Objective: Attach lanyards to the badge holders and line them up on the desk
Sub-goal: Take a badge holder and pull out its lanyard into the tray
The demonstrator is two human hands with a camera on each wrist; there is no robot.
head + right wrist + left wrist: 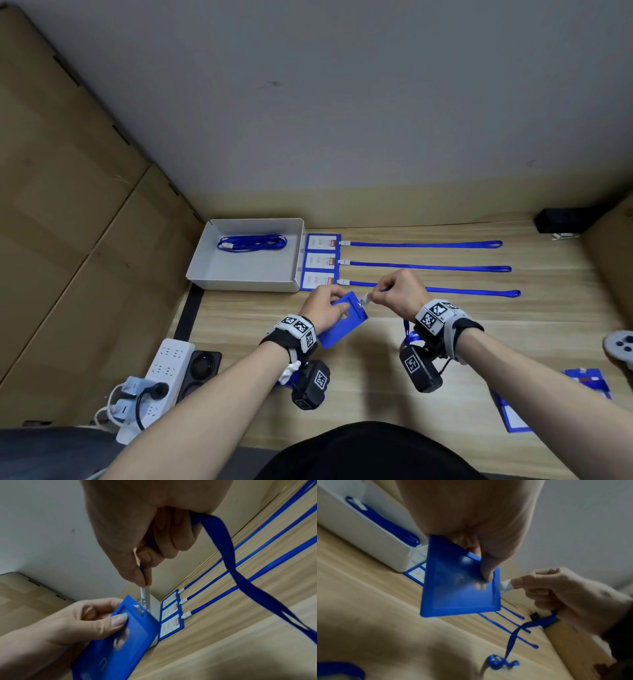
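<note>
Right wrist view: my left hand (82,616) grips the badge holder (120,639) steady so my right hand (137,534), pinching the lanyard clip (145,595), can thread its slot.

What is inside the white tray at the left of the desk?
Inside the white tray lies a bundle of blue lanyards with white clips, near its far wall. How many lanyards are in the bundle cannot be told.

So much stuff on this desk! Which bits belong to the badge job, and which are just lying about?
Part of the job:
- blue badge holder, held by the left hand
- lanyard clip, pinched by the right hand
- three finished badges
- spare lanyards in the white tray
- loose holders

Lying about:
- power strip
- game controller
- black box
</note>
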